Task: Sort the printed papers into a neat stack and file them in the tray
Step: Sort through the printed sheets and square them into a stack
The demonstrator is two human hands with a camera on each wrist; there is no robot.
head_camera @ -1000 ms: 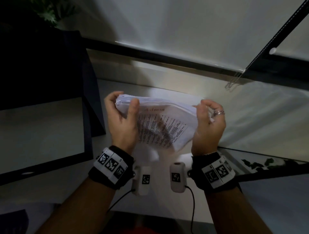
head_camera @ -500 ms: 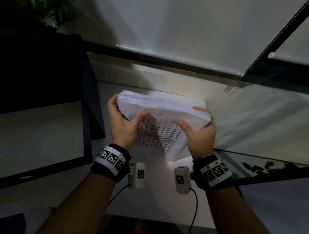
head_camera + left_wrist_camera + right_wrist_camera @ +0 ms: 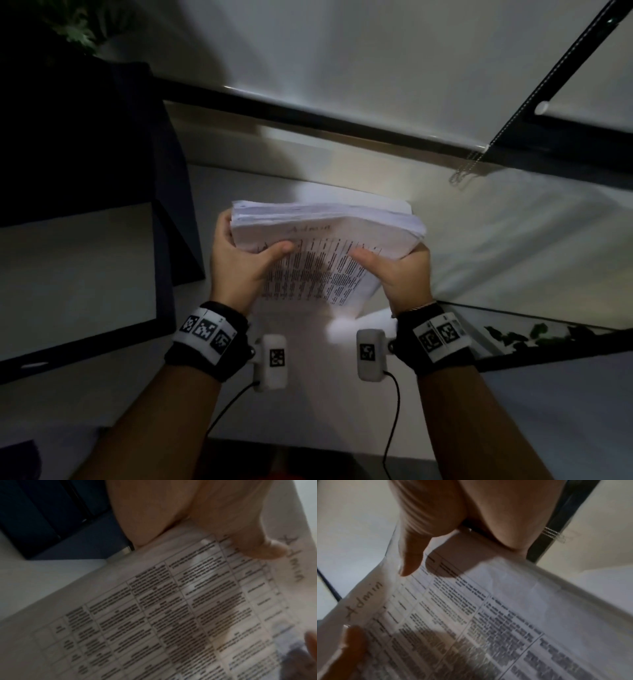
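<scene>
Handwritten "Admin" atop gripped papers [image 3: 329, 246] (print blurred)

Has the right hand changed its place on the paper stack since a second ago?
Yes. The right hand has dropped from the stack's upper right edge to its lower right side, thumb now pressed on the printed top sheet, farther below the blind cord.

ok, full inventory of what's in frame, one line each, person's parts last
paper stack: one, white, printed table on the facing sheet, handwritten "Admin" at its top, held up between both hands
desk: one, pale, under the hands
dark panel: one, far left on the desk
roller blind: one, white, behind the desk
bead chain: one, metallic, hanging at right
leaves: green, top left
wrist cameras: two, white
left hand: grips stack's left side
right hand: grips stack's right side
</scene>
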